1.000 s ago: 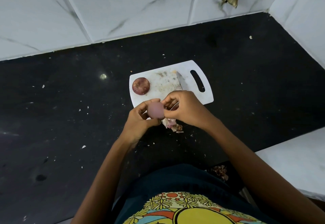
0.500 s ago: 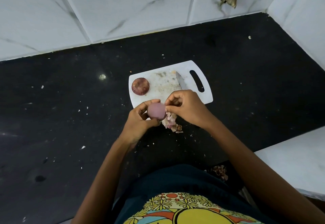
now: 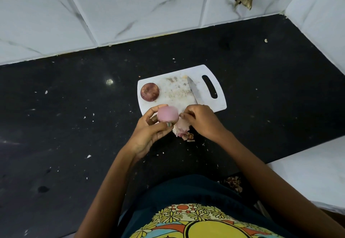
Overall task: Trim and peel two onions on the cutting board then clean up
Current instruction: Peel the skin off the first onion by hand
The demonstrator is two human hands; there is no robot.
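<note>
While our left hand [image 3: 149,129] grips the peeled onion [image 3: 167,114], our right hand [image 3: 199,121] pinches a skin scrap just right of it, near the cutting board [image 3: 220,105].

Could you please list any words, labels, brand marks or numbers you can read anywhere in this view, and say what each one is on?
None: no readable text shows anywhere.
The cutting board and the knife blade show no mark.
The wall tiles carry only grey veining.
The shirt has a flower pattern, no lettering.
</note>
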